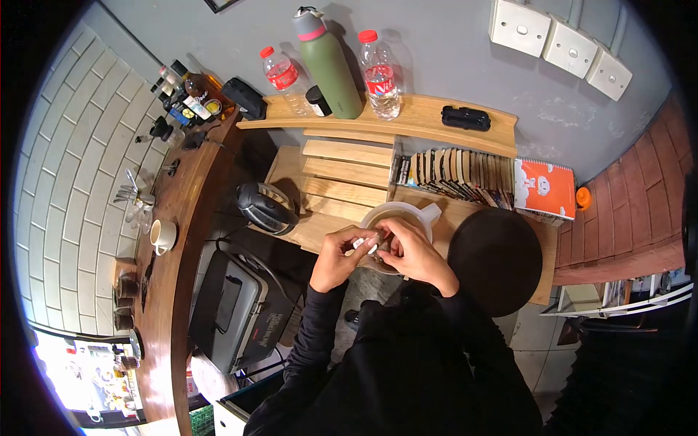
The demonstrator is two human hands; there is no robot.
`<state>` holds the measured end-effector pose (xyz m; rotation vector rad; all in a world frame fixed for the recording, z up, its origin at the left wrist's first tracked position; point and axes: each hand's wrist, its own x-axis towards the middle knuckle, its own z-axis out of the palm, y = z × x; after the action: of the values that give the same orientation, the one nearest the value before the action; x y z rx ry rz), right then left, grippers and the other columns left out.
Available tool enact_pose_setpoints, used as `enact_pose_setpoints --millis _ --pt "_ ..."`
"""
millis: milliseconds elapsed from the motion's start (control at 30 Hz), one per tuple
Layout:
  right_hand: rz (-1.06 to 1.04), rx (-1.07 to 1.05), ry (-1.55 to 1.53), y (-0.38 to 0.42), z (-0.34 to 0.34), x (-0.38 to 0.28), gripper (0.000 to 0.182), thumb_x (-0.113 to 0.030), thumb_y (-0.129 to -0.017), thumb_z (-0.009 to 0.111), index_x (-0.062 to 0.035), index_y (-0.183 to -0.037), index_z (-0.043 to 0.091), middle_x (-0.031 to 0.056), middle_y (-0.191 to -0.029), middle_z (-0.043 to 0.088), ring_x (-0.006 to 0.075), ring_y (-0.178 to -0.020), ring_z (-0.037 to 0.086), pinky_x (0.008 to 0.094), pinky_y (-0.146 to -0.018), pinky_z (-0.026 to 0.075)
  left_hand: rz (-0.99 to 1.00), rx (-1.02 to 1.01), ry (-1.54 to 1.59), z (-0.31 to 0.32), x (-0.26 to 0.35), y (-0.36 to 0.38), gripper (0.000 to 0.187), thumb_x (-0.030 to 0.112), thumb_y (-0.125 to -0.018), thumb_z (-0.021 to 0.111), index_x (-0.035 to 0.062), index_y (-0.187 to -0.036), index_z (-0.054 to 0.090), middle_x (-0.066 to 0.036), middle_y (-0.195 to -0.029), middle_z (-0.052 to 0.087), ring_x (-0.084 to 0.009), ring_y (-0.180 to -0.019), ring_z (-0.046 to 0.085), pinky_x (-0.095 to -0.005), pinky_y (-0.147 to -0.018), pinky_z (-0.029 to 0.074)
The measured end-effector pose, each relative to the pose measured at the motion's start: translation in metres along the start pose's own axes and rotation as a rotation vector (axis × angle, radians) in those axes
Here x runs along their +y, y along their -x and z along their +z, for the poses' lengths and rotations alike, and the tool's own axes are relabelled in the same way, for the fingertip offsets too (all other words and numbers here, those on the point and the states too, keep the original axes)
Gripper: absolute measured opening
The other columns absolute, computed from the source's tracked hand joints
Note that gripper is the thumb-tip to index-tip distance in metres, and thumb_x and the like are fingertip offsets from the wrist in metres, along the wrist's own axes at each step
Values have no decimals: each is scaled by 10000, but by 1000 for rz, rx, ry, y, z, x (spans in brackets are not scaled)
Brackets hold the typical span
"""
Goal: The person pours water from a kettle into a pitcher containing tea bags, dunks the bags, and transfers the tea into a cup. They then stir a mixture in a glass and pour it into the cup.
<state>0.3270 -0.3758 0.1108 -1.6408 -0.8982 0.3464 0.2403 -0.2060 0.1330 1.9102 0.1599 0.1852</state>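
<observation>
Both hands meet over a pale, wide-mouthed jug (376, 211) with a handle at its upper right. My left hand (337, 257) is closed, its thumb and fingertips pinching a small white piece (358, 243) whose kind I cannot make out. My right hand (417, 256) has its fingers bent in beside it, thumb and forefinger drawn together close to the white bit. What these fingers grip is hidden. The hands cover much of the jug's opening, and something brownish shows inside.
Right of the jug lies a round dark board (496, 263). Behind stand a row of books (458, 174), an orange notebook (544, 187) and a shelf (429, 120) holding a green bottle (331, 73) and water bottles. To the left are a black kettle (266, 208), a grill (243, 305) and a cup (163, 236).
</observation>
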Motion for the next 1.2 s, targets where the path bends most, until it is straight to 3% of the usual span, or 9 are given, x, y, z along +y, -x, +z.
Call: enact_pose_setpoints --millis 33,167,400,467,500,633,700,900,1200 --pt "35 4 13 -1 2 1 346 -38 -795 701 15 -1108 564 145 -1007 584 252 -689 597 352 -622 477 39 -26 -102 0 4 -2 185 119 -890 707 -35 -992 701 -63 -823 686 -95 -760 600 -248 -686 477" --pt "-5 22 -20 -7 -1 3 286 -25 -791 700 26 -1051 593 142 -983 577 244 -698 590 354 -631 467 202 -36 -144 7 11 -8 184 121 -882 711 -27 -991 701 -78 -802 684 -106 -713 614 -259 -649 482" --pt "-51 -30 -2 -11 -15 5 112 -3 -845 647 36 -947 625 158 -827 625 275 -751 596 363 -678 462 141 6 -122 10 33 -9 177 118 -871 723 -18 -973 674 -66 -771 685 -102 -700 636 -255 -656 494" --pt "-125 3 -61 -11 -15 6 67 22 -887 631 46 -947 616 103 -795 619 126 -665 577 268 -607 461 175 60 -186 9 33 -8 191 120 -866 731 -24 -970 662 -63 -776 684 -96 -712 638 -255 -655 494" --pt "-139 14 -44 -12 -15 4 70 26 -894 623 42 -963 623 94 -808 642 118 -695 600 265 -619 472 177 62 -185 9 33 -8 191 120 -866 731 -24 -970 662 -63 -776 684 -96 -712 638 -255 -655 494" --pt "-32 -28 -31 -12 -22 -6 85 -11 -884 630 36 -955 629 146 -808 634 202 -698 612 326 -633 472 132 47 -61 8 22 -3 188 99 -887 709 -33 -1009 652 -55 -841 682 -94 -744 638 -233 -669 487" --pt "-47 -36 26 -13 -23 -5 71 42 -903 607 41 -972 624 64 -805 639 89 -702 607 249 -618 482 91 32 38 7 18 1 189 89 -897 697 -37 -1028 645 -58 -890 681 -96 -764 638 -226 -672 483" --pt "-73 6 -63 -12 -22 -3 72 16 -928 593 49 -988 616 58 -812 635 87 -707 618 232 -615 486 59 87 307 0 -3 14 255 45 -946 619 -70 -1165 557 -101 -1101 634 -168 -973 675 -223 -775 511" --pt "-28 76 -170 -21 -31 13 131 -92 -965 579 36 -958 603 38 -763 640 82 -665 615 226 -569 475 64 127 339 -6 -17 26 243 80 -952 622 -68 -1139 572 -110 -1096 642 -172 -983 667 -256 -830 508"
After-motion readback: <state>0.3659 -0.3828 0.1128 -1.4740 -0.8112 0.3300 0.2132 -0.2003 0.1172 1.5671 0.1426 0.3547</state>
